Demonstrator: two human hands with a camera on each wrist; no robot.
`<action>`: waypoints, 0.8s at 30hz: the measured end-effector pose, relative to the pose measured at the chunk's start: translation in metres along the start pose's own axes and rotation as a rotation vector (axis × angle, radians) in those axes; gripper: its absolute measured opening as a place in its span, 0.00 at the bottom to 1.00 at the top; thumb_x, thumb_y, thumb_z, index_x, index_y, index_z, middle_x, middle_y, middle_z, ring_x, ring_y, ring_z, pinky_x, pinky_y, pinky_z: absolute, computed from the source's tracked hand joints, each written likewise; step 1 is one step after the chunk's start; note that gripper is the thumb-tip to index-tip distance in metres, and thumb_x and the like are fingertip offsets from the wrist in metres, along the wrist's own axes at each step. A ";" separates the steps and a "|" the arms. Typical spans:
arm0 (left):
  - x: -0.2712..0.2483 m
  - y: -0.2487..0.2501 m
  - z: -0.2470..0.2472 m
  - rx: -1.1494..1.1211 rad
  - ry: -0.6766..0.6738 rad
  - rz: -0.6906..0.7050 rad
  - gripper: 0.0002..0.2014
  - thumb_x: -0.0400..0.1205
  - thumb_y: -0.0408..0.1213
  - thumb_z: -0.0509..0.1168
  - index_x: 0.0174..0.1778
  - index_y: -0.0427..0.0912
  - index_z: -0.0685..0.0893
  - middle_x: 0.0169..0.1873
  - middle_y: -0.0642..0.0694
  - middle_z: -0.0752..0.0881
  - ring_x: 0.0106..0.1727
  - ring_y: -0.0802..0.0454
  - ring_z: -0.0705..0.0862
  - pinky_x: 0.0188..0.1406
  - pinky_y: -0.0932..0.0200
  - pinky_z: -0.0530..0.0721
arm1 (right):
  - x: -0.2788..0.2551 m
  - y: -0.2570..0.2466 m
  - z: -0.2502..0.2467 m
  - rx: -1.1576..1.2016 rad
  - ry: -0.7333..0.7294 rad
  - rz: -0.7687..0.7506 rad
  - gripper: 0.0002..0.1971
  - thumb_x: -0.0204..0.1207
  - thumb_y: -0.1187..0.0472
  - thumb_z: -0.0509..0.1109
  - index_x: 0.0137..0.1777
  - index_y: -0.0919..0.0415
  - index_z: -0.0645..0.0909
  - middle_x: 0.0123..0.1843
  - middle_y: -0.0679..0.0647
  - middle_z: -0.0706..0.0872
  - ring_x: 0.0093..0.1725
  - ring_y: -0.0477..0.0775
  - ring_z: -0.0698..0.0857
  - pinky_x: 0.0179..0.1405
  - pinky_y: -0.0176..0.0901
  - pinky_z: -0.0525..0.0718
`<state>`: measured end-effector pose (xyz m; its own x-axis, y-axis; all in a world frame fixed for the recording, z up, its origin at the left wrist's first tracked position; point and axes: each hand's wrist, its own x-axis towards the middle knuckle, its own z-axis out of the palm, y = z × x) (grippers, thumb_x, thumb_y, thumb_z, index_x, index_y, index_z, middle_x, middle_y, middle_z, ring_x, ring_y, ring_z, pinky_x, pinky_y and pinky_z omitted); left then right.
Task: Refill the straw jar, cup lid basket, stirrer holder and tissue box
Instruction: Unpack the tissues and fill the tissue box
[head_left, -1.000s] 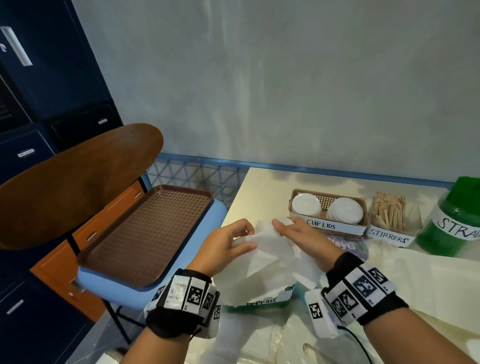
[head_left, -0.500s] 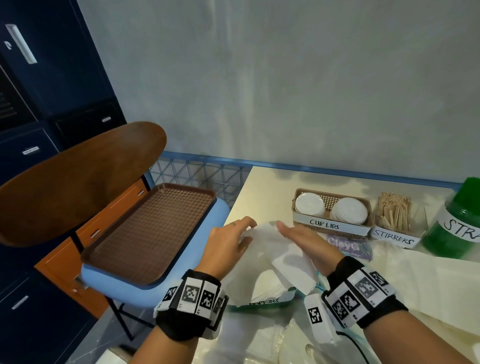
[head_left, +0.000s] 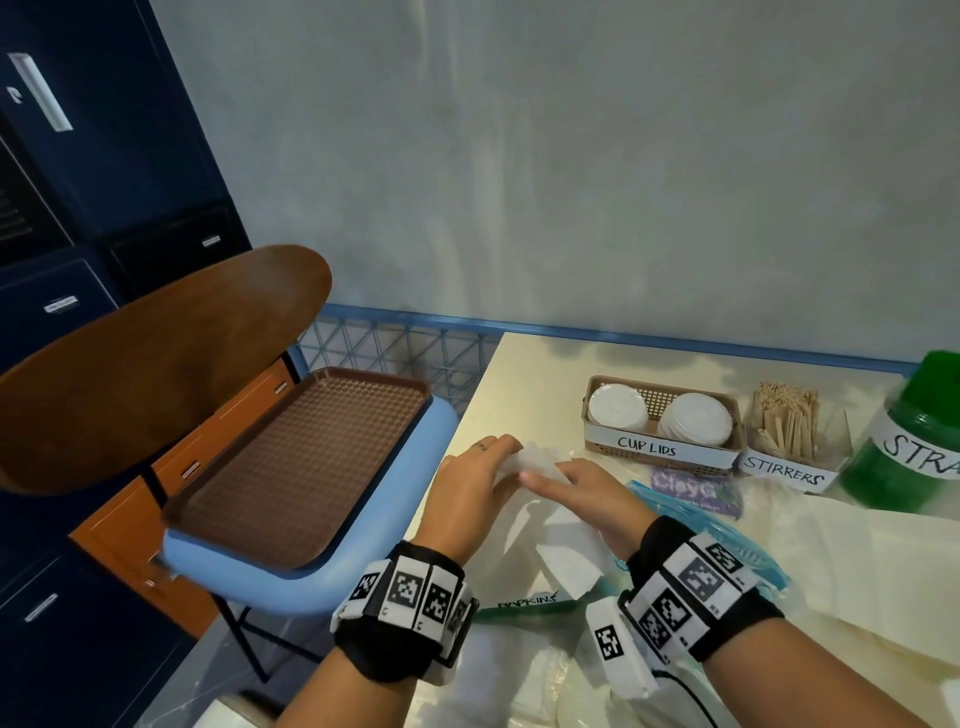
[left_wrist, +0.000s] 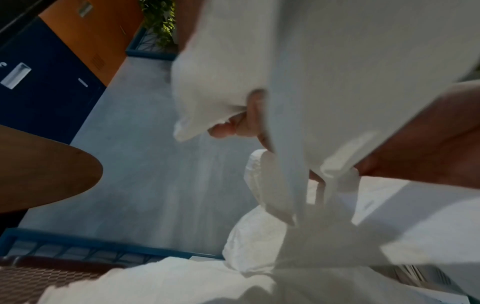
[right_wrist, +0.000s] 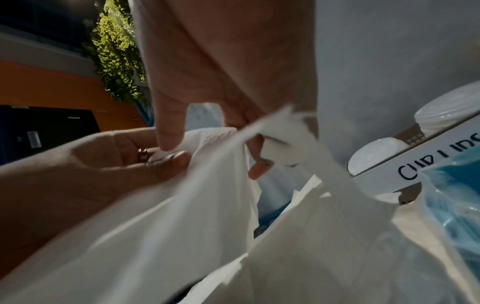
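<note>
While the white tissues (head_left: 540, 525) bunch above the green napkins box (head_left: 524, 605) at the table's near left edge, the left hand (head_left: 475, 491) and right hand (head_left: 584, 493) each pinch the wad's far end. Farther right stand the cup lid basket (head_left: 662, 451), stirrer holder (head_left: 789, 465) and green straw jar (head_left: 906, 441).
</note>
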<state>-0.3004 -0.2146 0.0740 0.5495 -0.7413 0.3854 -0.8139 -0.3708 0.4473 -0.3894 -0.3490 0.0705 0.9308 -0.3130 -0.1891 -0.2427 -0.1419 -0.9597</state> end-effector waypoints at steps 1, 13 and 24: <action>0.001 0.002 0.000 0.024 0.005 0.014 0.09 0.82 0.40 0.63 0.55 0.43 0.80 0.47 0.49 0.84 0.47 0.51 0.80 0.44 0.55 0.73 | -0.001 0.000 0.002 0.001 0.025 -0.014 0.14 0.76 0.54 0.70 0.57 0.60 0.86 0.53 0.59 0.89 0.52 0.53 0.86 0.60 0.48 0.80; -0.003 -0.002 0.005 0.212 0.160 -0.038 0.06 0.73 0.38 0.69 0.35 0.47 0.77 0.29 0.54 0.81 0.27 0.53 0.79 0.32 0.58 0.64 | -0.009 -0.009 0.015 0.021 0.160 -0.087 0.15 0.75 0.48 0.69 0.47 0.59 0.87 0.49 0.50 0.84 0.52 0.49 0.80 0.47 0.35 0.73; -0.007 -0.006 0.004 0.274 0.076 -0.058 0.09 0.70 0.38 0.76 0.40 0.49 0.82 0.32 0.54 0.82 0.31 0.53 0.82 0.37 0.57 0.66 | -0.002 -0.001 0.012 0.153 0.287 -0.144 0.08 0.75 0.53 0.71 0.40 0.57 0.85 0.51 0.51 0.81 0.56 0.52 0.79 0.60 0.47 0.73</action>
<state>-0.3001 -0.2099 0.0655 0.6010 -0.6743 0.4292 -0.7955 -0.5564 0.2399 -0.3877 -0.3365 0.0698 0.8322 -0.5544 -0.0047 -0.0509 -0.0681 -0.9964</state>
